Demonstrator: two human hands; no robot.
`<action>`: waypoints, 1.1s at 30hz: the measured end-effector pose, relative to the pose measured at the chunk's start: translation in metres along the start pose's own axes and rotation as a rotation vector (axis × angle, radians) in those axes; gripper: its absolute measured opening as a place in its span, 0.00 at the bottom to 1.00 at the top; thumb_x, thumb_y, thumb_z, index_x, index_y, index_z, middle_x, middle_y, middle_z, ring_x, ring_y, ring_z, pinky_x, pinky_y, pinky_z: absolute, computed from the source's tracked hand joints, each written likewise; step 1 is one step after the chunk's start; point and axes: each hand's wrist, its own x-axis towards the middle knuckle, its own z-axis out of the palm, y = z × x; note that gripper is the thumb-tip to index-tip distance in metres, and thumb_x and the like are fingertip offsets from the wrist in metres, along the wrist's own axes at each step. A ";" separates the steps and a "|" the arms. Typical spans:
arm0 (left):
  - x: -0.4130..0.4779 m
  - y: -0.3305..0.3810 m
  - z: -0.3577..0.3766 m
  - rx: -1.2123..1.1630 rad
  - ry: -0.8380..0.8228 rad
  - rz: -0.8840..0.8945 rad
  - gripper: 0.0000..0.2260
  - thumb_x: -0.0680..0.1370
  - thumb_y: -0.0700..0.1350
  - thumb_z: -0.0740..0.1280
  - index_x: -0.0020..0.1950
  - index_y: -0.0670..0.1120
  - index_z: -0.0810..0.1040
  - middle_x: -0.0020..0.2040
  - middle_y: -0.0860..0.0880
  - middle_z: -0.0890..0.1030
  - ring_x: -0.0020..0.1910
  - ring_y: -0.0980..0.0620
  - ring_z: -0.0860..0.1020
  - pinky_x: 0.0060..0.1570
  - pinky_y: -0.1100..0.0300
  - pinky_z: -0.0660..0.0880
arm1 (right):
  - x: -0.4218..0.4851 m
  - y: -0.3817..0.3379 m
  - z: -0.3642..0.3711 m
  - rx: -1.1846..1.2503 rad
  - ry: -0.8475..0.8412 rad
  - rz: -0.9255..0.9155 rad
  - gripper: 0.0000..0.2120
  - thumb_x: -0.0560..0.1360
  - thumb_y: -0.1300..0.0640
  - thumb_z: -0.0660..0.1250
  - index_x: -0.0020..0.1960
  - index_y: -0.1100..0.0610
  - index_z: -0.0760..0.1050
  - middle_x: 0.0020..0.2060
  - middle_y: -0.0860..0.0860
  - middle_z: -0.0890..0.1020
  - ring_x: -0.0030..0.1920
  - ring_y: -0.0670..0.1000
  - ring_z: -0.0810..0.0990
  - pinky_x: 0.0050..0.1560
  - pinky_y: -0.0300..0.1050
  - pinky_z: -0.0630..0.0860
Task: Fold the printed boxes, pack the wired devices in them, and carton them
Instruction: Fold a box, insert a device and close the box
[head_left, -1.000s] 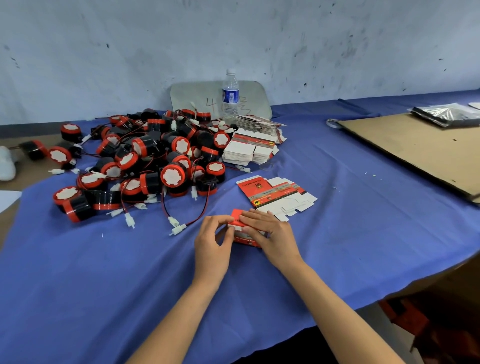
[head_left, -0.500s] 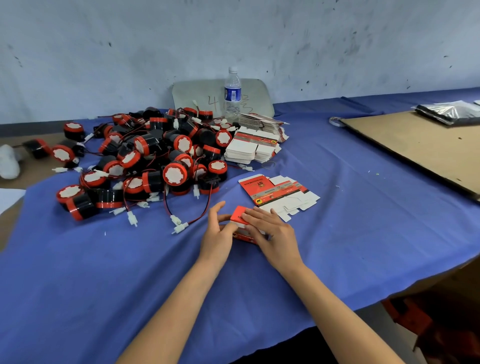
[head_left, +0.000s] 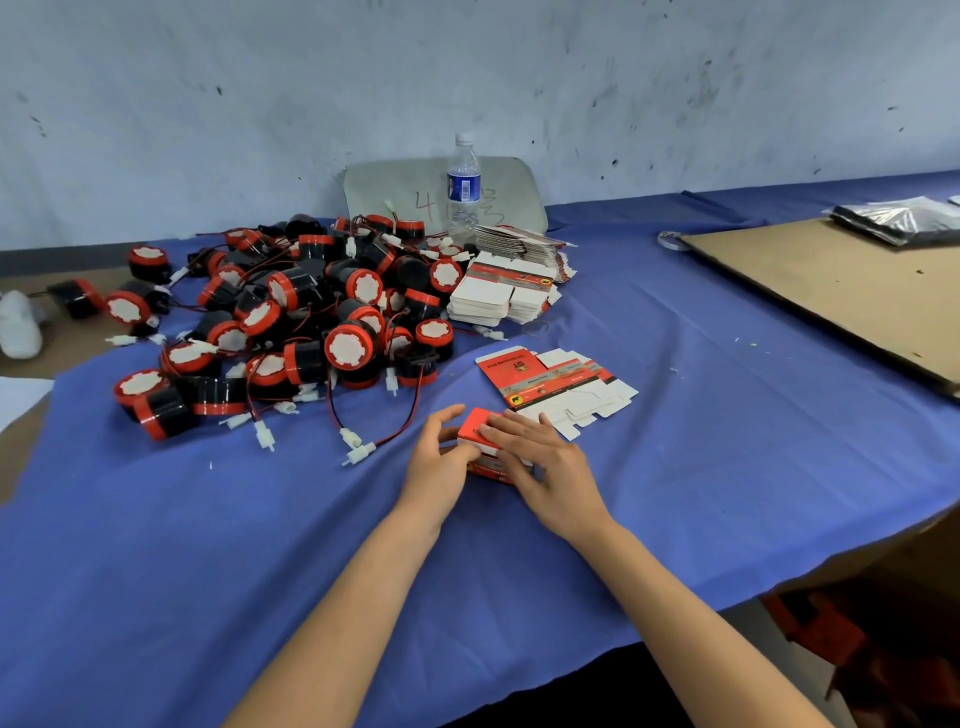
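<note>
A small red and white printed box (head_left: 475, 427) stands on the blue cloth at the table's middle. My left hand (head_left: 439, 457) holds its left side, thumb against the box. My right hand (head_left: 540, 462) lies over its top with fingers pressing down on the lid. Just behind it lies a flat unfolded box (head_left: 556, 387). A heap of black and red wired devices (head_left: 291, 322) with white connectors spreads to the left. Stacks of flat boxes (head_left: 498, 293) sit behind.
A water bottle (head_left: 463, 189) stands at the wall in front of a grey board. A large brown cardboard sheet (head_left: 841, 291) lies at the right, with silver bags (head_left: 901, 221) beyond it. The table's front edge drops off at the lower right.
The box's red flap has been folded down further onto the top. My right hand has slid over the lid and my left hand has closed in against the side.
</note>
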 end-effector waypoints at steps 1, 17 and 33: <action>-0.002 0.000 0.001 0.001 -0.001 0.020 0.17 0.78 0.35 0.63 0.59 0.55 0.76 0.54 0.56 0.77 0.50 0.64 0.75 0.38 0.78 0.70 | 0.000 0.000 -0.002 0.009 -0.019 0.010 0.16 0.78 0.64 0.65 0.64 0.54 0.78 0.65 0.48 0.77 0.70 0.47 0.69 0.76 0.53 0.58; -0.004 -0.019 -0.011 0.103 0.035 0.292 0.19 0.79 0.31 0.63 0.53 0.55 0.81 0.61 0.48 0.78 0.60 0.58 0.76 0.55 0.71 0.72 | 0.004 0.011 -0.033 -0.108 -0.467 -0.093 0.31 0.79 0.69 0.58 0.75 0.49 0.52 0.76 0.44 0.55 0.78 0.46 0.44 0.77 0.54 0.49; 0.002 -0.019 -0.030 0.571 -0.007 0.636 0.14 0.77 0.33 0.68 0.61 0.43 0.81 0.63 0.51 0.79 0.61 0.56 0.77 0.60 0.69 0.71 | 0.021 0.013 -0.043 -0.462 -0.657 -0.202 0.26 0.83 0.58 0.54 0.78 0.48 0.48 0.78 0.43 0.48 0.78 0.44 0.43 0.77 0.45 0.43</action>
